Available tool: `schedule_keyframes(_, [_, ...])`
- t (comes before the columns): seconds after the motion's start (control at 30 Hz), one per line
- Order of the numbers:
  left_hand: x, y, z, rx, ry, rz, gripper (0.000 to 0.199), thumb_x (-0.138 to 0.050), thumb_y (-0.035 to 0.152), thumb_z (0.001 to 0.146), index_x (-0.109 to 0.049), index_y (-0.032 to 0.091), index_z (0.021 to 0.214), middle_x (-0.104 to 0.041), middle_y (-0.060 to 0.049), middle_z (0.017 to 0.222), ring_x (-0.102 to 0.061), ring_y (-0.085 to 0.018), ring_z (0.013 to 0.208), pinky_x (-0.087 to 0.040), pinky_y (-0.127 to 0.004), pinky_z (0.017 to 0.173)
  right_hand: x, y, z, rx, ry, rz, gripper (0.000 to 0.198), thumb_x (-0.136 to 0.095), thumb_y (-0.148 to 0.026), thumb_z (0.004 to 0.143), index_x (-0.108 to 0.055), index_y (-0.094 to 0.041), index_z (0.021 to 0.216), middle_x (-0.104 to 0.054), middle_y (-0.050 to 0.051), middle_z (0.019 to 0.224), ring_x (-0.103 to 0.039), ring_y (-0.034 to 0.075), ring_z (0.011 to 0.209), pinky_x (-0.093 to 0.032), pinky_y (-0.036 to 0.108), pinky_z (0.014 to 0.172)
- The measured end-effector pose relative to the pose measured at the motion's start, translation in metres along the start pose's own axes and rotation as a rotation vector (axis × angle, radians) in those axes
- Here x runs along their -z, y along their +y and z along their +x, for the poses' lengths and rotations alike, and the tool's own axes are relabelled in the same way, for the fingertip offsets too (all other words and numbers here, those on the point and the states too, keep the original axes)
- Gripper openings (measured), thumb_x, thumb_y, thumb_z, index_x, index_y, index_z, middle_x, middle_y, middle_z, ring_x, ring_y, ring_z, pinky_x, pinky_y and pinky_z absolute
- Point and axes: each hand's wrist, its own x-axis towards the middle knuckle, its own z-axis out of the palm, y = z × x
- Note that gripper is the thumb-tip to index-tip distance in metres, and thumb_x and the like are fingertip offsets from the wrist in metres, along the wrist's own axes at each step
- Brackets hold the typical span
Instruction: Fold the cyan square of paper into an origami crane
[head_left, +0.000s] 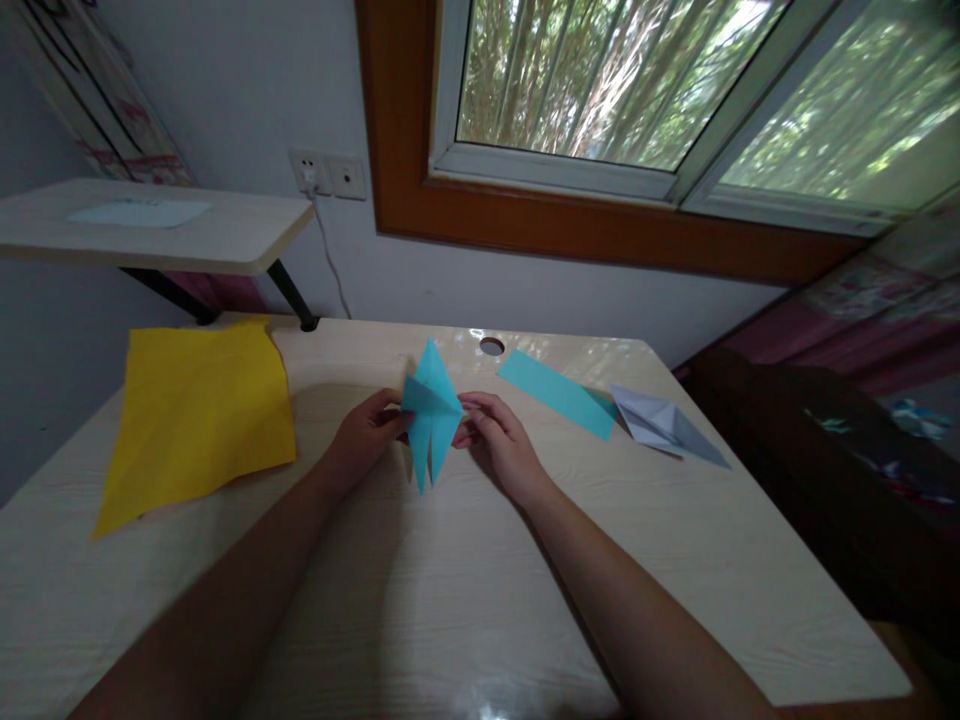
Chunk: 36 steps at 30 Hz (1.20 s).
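Observation:
A folded light-blue origami paper (433, 408) is held just above the desk, with a pointed top, side corners and two narrow points at the bottom. My left hand (373, 428) pinches its left corner between thumb and fingers. At the right corner is my right hand (495, 435), its thumb and fingertips closed on the paper's edge. The fingers behind the paper are partly hidden.
On the wooden desk (465, 600), a yellow sheet (202, 415) lies at left. To the right are a light-blue paper strip (559, 393) and a folded white paper (664, 425). A raised shelf (247, 235) stands at back left, and a round hole (492, 346) is near the back edge.

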Motion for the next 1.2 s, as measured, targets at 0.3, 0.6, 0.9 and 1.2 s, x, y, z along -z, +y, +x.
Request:
schedule_keyframes(0.3, [0.0032,0.0044,-0.0013,-0.202,-0.047,0.126,0.013,-0.074,0.029,0.082,-0.079,0.020,0.090,-0.068,-0.004,0.093,-0.065,-0.017,0.081,-0.056,-0.027,0.070,0.0016,0.0042,-0.0038,0.195,-0.104,-0.262,0.022,-0.071,-0.035,0.091,-0.072,-0.028,0.111,-0.067,0.003,0.102,-0.063,0.012,0.072,-0.058,0.027,0.066])
schedule_keyframes(0.6, [0.0032,0.0046,-0.0072,-0.092,-0.123,-0.032,0.026,-0.063,0.038,0.091,-0.079,0.019,0.100,-0.070,-0.008,0.106,-0.068,-0.021,0.091,-0.060,-0.032,0.079,0.0064,-0.0044,0.0004,0.225,-0.020,-0.261,0.019,-0.065,-0.020,0.085,-0.081,-0.028,0.091,-0.073,0.004,0.101,-0.066,0.017,0.087,-0.058,0.029,0.072])
schedule_keyframes(0.9, [-0.0009,0.0063,-0.0047,-0.025,-0.069,0.105,0.037,-0.078,0.044,0.081,-0.074,0.019,0.108,-0.071,-0.002,0.083,-0.067,-0.017,0.077,-0.057,-0.029,0.073,0.0044,-0.0048,-0.0003,0.158,0.012,-0.243,0.018,-0.067,-0.025,0.083,-0.080,-0.026,0.095,-0.071,0.003,0.098,-0.063,0.016,0.083,-0.054,0.029,0.072])
schedule_keyframes(1.2, [-0.0010,0.0041,-0.0044,-0.026,-0.122,-0.069,0.041,-0.072,0.042,0.085,-0.067,0.018,0.117,-0.073,-0.006,0.098,-0.070,-0.022,0.087,-0.059,-0.036,0.080,0.0021,0.0006,0.0013,0.038,0.071,-0.196,0.024,-0.074,-0.042,0.085,-0.074,-0.023,0.100,-0.070,0.001,0.079,-0.063,0.017,0.073,-0.054,0.031,0.069])
